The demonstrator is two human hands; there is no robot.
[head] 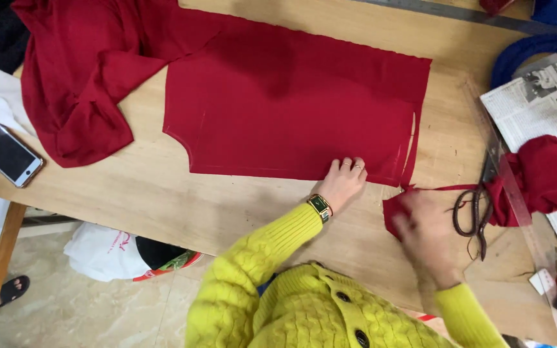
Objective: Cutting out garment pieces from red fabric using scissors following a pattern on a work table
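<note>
Yellow cable-knit sleeves point(272, 258) fill the near edge of the view, and both hands reach out from them over the wooden worktop point(162, 200). Left hand point(343, 182), with a watch at the wrist, lies flat and open, fingers spread on the near edge of the cut red fabric panel point(291, 109), pressing it down close to its right corner. Right hand point(423, 235) is blurred with motion; it seems closed around a small red scrap point(394, 211), from which a thin red strip point(443, 189) runs off to the right, though the exact grip cannot be made out.

The panel lies flat just ahead of the hands, its long axis running left to right across the worktop, with a curved cut at its near left corner and a narrow slit strip hanging along its right edge. The left hand is the one touching it; the right is just beside its near right corner, apart from it.

Scissors point(475, 216) rest to the right of the right hand, partly under a clear ruler point(517, 193), with a red fabric bundle point(549, 174) on newspaper point(542, 103) beyond. More red cloth point(79, 71) is heaped at the far left, near a phone point(7, 153).
</note>
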